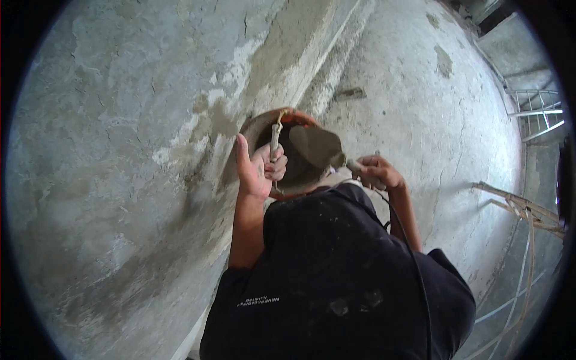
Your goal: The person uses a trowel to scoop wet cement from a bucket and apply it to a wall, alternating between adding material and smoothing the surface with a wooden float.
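Note:
An orange, mortar-smeared bucket [247,124] hangs before me, dark inside. My left hand [262,170] has its fingers curled round the bucket's handle [275,142], a grey grip tied to the rim by a yellowish cord. The thumb of that hand sticks out, away from the grip. On the other side, my right hand [380,171] is closed on the handle of a trowel [318,147]. Its broad blade lies over the bucket's mouth, coated in wet grey mortar. Part of the bucket is hidden behind the blade and my black shirt.
A rough, patchily plastered wall [120,120] fills the left. Another cracked grey surface [420,120] spreads to the right, with a ledge running between them. Wooden poles [519,206] and a white metal frame [539,112] stand at far right. A dark cable [414,264] crosses my shirt.

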A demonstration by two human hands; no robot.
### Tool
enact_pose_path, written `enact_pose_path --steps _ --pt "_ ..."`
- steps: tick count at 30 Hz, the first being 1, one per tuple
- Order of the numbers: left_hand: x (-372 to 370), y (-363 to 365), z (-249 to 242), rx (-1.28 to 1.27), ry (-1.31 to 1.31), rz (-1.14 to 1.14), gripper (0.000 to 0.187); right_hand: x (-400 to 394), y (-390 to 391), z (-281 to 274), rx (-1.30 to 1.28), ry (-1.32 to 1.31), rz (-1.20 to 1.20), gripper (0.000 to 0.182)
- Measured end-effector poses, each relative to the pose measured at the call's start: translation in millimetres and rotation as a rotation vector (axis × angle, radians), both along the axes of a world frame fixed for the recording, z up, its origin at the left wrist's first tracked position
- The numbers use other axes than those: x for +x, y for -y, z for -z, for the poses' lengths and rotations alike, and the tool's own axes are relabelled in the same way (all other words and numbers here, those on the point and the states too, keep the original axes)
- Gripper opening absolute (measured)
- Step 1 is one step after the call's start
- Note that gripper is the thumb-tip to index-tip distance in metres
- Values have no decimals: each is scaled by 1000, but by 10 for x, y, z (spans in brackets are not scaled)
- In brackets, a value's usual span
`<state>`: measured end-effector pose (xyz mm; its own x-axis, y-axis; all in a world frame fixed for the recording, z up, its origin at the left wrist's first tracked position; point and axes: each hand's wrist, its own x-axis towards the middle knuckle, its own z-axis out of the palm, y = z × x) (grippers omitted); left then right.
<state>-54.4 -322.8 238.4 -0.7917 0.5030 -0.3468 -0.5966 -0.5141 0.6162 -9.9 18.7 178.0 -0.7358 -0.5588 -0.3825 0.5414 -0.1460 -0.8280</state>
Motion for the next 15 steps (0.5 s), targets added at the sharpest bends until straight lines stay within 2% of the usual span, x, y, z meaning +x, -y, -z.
enact_pose_path --steps 4,10,12,13,15 --pt "-84 -59 -32 44 6 -1 85 10 -30 17 -67 -31 0 38" --pt "-160 -113 -33 61 16 -5 84 -66 -60 -2 16 -66 30 36" --pt "-129 -114 -26 46 47 -41 84 -15 -48 25 49 0 -19 35" --pt "-139 -104 -29 78 14 -37 84 -25 -26 67 -66 -8 -1 33" --pt "-86 -95 -52 60 33 -55 84 1 -34 90 -92 -5 -8 33"
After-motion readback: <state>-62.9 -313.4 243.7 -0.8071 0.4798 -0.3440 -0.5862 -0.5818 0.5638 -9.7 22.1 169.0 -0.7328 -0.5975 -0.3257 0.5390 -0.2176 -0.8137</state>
